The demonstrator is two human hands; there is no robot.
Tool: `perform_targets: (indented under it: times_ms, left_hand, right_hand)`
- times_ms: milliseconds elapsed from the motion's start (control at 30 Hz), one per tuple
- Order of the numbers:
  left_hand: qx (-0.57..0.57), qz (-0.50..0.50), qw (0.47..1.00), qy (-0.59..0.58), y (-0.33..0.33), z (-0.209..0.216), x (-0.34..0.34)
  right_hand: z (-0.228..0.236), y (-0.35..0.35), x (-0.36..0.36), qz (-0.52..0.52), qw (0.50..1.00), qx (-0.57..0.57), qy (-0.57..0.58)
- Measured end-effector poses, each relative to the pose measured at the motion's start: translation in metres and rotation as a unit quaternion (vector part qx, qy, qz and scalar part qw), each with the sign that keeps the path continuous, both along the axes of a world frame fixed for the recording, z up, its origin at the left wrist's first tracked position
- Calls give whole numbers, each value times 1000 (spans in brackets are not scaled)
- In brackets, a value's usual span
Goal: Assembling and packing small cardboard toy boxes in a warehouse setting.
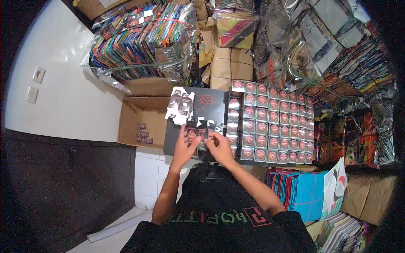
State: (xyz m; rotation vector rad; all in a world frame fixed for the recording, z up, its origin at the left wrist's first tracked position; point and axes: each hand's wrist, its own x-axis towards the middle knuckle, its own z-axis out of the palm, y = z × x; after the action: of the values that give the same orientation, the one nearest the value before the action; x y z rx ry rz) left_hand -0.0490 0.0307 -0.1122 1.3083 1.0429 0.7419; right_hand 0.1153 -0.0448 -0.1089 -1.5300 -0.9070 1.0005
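Close to the front edge of the black tabletop (216, 110), both hands work at small dark cartons with red fronts and open white flaps. My left hand (183, 151) has its fingers along the left side of a small carton (191, 135), its thumb reaching across toward the carton beside it. My right hand (221, 149) pinches the right-hand small carton (202, 134) between thumb and fingers. Fingers partly cover both cartons. Beyond my left hand lies a pile of flat carton blanks (180, 104), dark and white. Red rubber bands (205, 101) lie to the right of that pile.
Many clear-faced small boxes with red round labels (273, 126) stand in rows on the right. An open cardboard box (128, 122) at left holds several small packets (144, 135). Plastic-wrapped bundles (139, 42) and a brown parcel (231, 67) crowd the far side. Blue folders (307, 192) stack at near right.
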Motion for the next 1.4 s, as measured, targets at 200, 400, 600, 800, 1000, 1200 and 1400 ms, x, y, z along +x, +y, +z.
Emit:
perform_targets:
  times_ms: [200,400,600,800,1000,1200,1400]
  left_hand:
    - [-37,-88,991,-98,8,46,16]
    - [-235,-73,921,-302,7,69,41]
    - [-199,-106,929,-294,-1,77,63]
    - [-226,-153,915,-296,-7,75,77]
    - [-143,-168,937,-270,-17,86,93]
    - [-46,-200,960,-189,-22,104,103]
    - [58,-211,967,-127,-28,115,113]
  right_hand:
    - [69,-14,18,127,982,127,-59]
    - [95,-28,34,127,969,165,-130]
    - [110,-39,56,106,963,161,-189]
    - [122,-49,69,96,976,131,-147]
    - [126,-56,73,50,969,161,-182]
    - [125,-61,81,42,965,164,-201]
    - [137,-63,78,10,957,163,-240]
